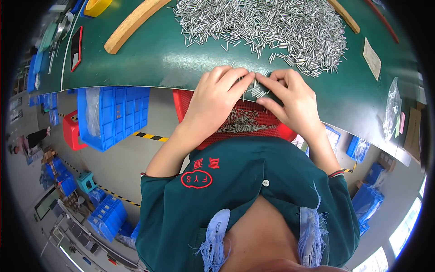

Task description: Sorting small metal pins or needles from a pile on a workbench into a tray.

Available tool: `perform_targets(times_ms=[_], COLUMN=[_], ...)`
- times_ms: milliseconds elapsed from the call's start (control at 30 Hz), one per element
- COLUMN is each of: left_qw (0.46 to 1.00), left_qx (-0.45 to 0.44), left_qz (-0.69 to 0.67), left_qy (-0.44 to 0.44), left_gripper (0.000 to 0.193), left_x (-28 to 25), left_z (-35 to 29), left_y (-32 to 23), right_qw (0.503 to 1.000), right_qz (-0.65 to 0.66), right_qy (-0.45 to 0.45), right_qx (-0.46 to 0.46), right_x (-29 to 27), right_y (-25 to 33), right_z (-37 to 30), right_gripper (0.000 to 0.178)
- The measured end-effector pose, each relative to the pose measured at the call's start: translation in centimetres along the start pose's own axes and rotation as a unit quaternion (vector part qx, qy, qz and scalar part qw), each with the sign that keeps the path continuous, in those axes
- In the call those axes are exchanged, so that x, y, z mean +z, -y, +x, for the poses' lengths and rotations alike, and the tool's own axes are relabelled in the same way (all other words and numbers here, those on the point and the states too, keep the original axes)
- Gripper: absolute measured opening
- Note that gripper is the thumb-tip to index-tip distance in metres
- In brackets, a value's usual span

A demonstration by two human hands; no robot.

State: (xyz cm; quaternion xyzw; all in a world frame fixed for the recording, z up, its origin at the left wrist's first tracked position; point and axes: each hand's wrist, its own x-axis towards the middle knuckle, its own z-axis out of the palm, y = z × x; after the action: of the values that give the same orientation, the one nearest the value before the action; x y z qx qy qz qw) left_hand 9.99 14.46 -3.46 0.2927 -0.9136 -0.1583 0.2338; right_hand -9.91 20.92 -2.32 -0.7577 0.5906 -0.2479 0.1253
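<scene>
A small bunch of thin silver metal pins (pixel 254 87) was pinched between the left hand (pixel 216 97) and right hand (pixel 290 97) at the near edge of the green table (pixel 149 59), above the red mesh plastic basket (pixel 247 122). Loosely gripped pins could be dropped past the basket onto the floor.

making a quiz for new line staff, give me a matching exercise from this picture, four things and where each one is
Things:
1. pin pile
2. red tray
3. wooden bar
4. yellow tape roll

Places:
A. far left corner of the table
B. under the table edge, below the hands
C. top middle of the green table
D. lying slantwise, left of the pins

Pairs: 1-C, 2-B, 3-D, 4-A
</scene>
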Motion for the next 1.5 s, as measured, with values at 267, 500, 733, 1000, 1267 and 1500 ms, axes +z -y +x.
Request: perform_targets(times_ms=[267,500,733,1000,1267,1500], left_qw=[0.998,0.992,0.998,0.996,0.996,0.995], left_qx=[0.025,-0.051,-0.005,0.009,0.014,0.03], left_qz=[-0.056,0.081,0.042,0.059,0.017,0.088], left_qy=[0.002,-0.082,-0.05,-0.064,-0.084,-0.031], left_gripper=[0.034,0.041,0.037,0.032,0.014,0.009], left_x=[-1.8,1.0,1.6,0.2,1.6,0.6], left_z=[-1.5,2.4,2.6,1.1,4.0,4.5], left_y=[0.8,2.4,2.0,2.8,2.7,3.1], right_qw=[0.99,0.995,0.989,0.997,0.996,0.995], right_qz=[0.133,-0.052,-0.105,-0.024,-0.018,-0.054], right_qy=[0.019,-0.059,-0.022,-0.05,-0.035,-0.016], right_qx=[-0.041,0.064,0.1,0.046,0.075,0.086], right_x=[-0.9,0.3,0.2,0.4,0.1,0.0], right_y=[-0.3,-0.6,-0.6,-1.4,-0.9,-0.9], right_z=[-1.0,0.2,2.3,0.5,0.7,1.5], right_gripper=[0.035,0.041,0.045,0.038,0.037,0.036])
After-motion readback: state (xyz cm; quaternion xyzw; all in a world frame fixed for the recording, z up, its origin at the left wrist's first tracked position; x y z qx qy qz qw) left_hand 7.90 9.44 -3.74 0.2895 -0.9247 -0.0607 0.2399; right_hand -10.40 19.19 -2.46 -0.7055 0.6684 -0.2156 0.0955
